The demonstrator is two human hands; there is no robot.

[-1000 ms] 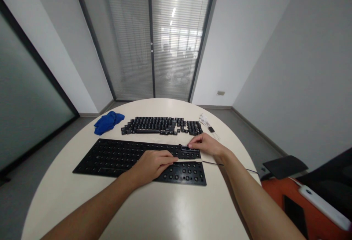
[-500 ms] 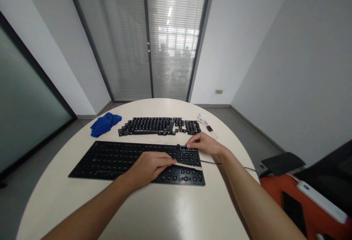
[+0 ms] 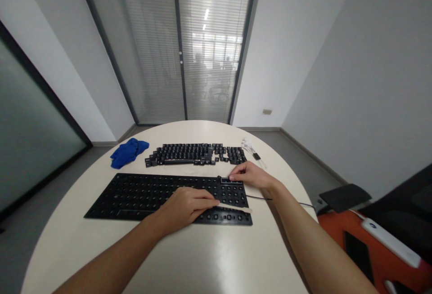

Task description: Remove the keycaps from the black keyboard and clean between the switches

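Note:
A black keyboard base (image 3: 135, 195) without keycaps lies across the round table. My left hand (image 3: 191, 205) is over its right half, fingers closed on a thin pale stick (image 3: 235, 207) that points right across the lower number-pad area. At the base's top right corner, my right hand (image 3: 249, 175) has its fingers pinched against the edge by a small panel (image 3: 227, 180); whether they grip anything is hidden. Behind the base, loose black keycaps (image 3: 185, 152) are laid out in keyboard order.
A blue cloth (image 3: 128, 152) lies at the table's back left. White tangled items with a black-handled tool (image 3: 257, 156) sit at the back right. A cable (image 3: 259, 198) runs off the table's right. An orange chair (image 3: 332, 229) holds a white power strip (image 3: 391, 242) and a dark phone (image 3: 358, 256).
My left hand has shifted slightly right and toward me, with the stick's tip lower over the number-pad area. My right hand has stayed almost still.

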